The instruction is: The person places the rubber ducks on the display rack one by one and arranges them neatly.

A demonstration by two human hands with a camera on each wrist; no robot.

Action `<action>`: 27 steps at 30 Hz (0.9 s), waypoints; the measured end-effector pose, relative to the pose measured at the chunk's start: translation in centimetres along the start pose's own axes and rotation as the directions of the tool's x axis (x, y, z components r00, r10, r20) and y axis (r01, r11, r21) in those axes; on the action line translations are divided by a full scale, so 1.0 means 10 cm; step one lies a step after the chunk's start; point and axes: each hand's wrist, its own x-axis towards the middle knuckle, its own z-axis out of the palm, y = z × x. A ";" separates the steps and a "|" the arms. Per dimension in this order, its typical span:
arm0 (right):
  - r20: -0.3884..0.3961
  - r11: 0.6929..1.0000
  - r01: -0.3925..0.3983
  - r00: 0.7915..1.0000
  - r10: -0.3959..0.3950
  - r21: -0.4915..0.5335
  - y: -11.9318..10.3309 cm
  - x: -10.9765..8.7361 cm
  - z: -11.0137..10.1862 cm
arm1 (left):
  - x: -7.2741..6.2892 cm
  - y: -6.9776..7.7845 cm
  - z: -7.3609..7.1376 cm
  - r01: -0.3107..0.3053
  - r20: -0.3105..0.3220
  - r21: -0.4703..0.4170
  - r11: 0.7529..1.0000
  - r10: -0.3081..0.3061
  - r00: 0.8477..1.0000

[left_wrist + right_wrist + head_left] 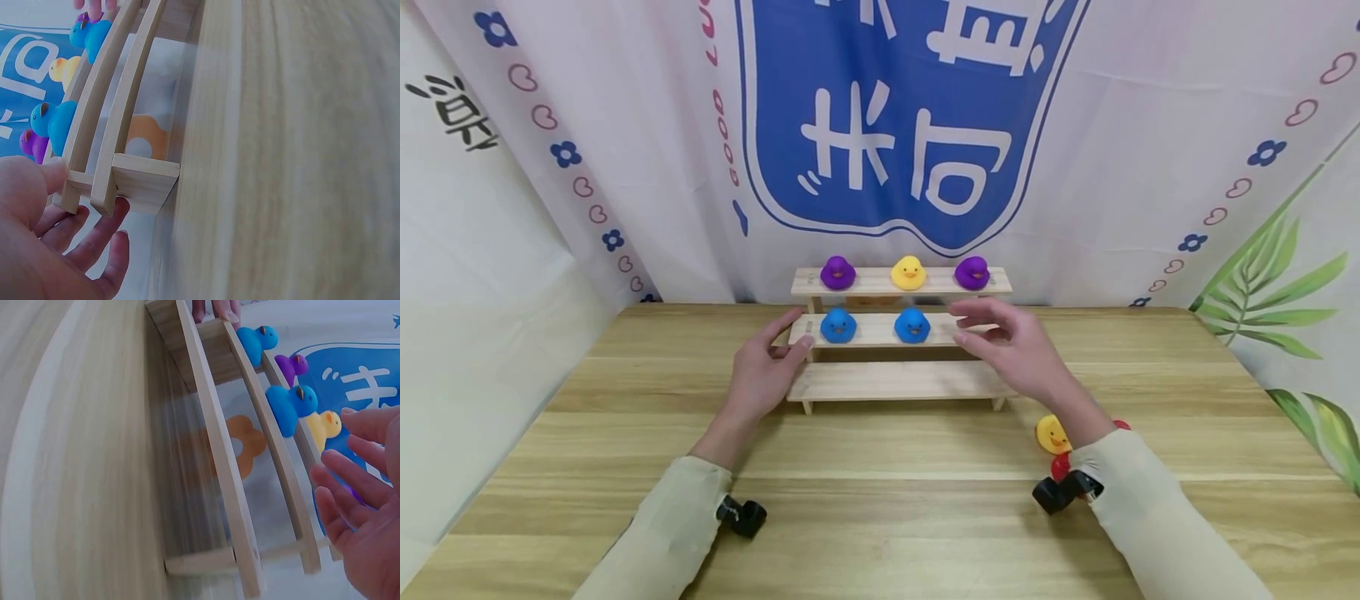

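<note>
A three-tier wooden display stand (898,381) is on the table. My left hand (765,367) holds the left end of its middle tier, the thumb on the plank and the fingers around the end, as the left wrist view shows. Two blue rubber ducks, one at the left (838,326) and one near the centre (912,326), sit on that tier. My right hand (1017,346) hovers by the tier's right part, fingers loosely bent with nothing between them. Up on the top tier are a purple duck (838,273), a yellow duck (908,273) and another purple duck (972,273).
Beside my right forearm lie a yellow duck (1052,434) and a red one (1061,466), partly hidden by the sleeve. A printed curtain (662,208) hangs behind the stand. Small black cameras (747,518) sit at both wrists.
</note>
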 end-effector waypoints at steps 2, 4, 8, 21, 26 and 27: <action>-0.012 1.000 0.013 1.000 -0.013 -0.009 0.02 -0.04 -0.04 | 0.00 0.00 0.00 0.001 -0.001 -0.002 1.000 -0.001 1.000; -0.023 1.000 0.022 0.999 -0.023 -0.018 0.04 -0.08 -0.09 | 0.00 0.00 0.00 0.000 -0.003 0.000 1.000 0.000 1.000; -0.051 0.999 0.024 0.998 -0.025 -0.035 0.09 -0.14 -0.18 | 0.00 -0.01 0.00 -0.002 -0.006 0.007 1.000 0.002 1.000; -0.092 0.999 0.035 0.995 -0.039 -0.040 0.24 -0.41 -0.43 | 0.01 -0.01 0.00 -0.007 -0.004 0.010 1.000 0.007 1.000; -0.106 0.999 0.016 0.994 -0.019 -0.030 0.33 -0.51 -0.52 | 0.01 0.00 0.00 -0.009 -0.005 0.016 1.000 0.009 1.000; -0.108 0.999 0.020 0.994 -0.023 -0.029 0.35 -0.53 -0.54 | 0.01 0.00 0.00 -0.009 -0.006 0.017 1.000 0.009 1.000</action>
